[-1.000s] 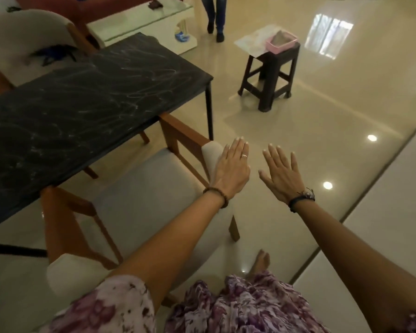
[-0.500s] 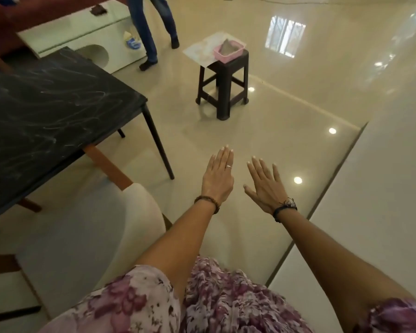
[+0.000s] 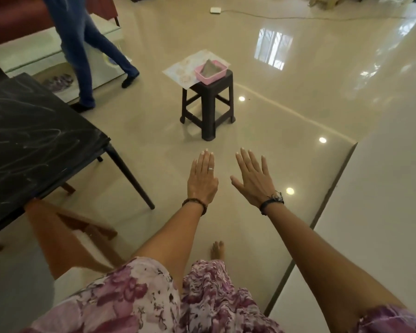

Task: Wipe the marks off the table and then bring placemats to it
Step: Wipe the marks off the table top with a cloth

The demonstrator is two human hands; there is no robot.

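The black table (image 3: 34,145) stands at the left, its top covered in white chalk-like scribbles. Ahead on a dark stool (image 3: 208,102) lie pale patterned placemats (image 3: 185,68) with a pink basket (image 3: 210,73) on them, and a grey cloth (image 3: 210,67) sits inside the basket. My left hand (image 3: 202,179) and my right hand (image 3: 252,179) are stretched out flat over the floor, fingers straight, holding nothing. Both hang well short of the stool.
A wooden chair (image 3: 67,234) stands under the table's near corner. A person in blue jeans (image 3: 87,49) walks at the back left beside a low glass table (image 3: 34,54). A white ledge (image 3: 382,212) runs along the right. A cable (image 3: 298,16) crosses the far floor.
The view has swung right and forward: the stool now lies straight ahead and closer, the table and chair have slid left. The person in jeans has stepped left. Both hands stay open.
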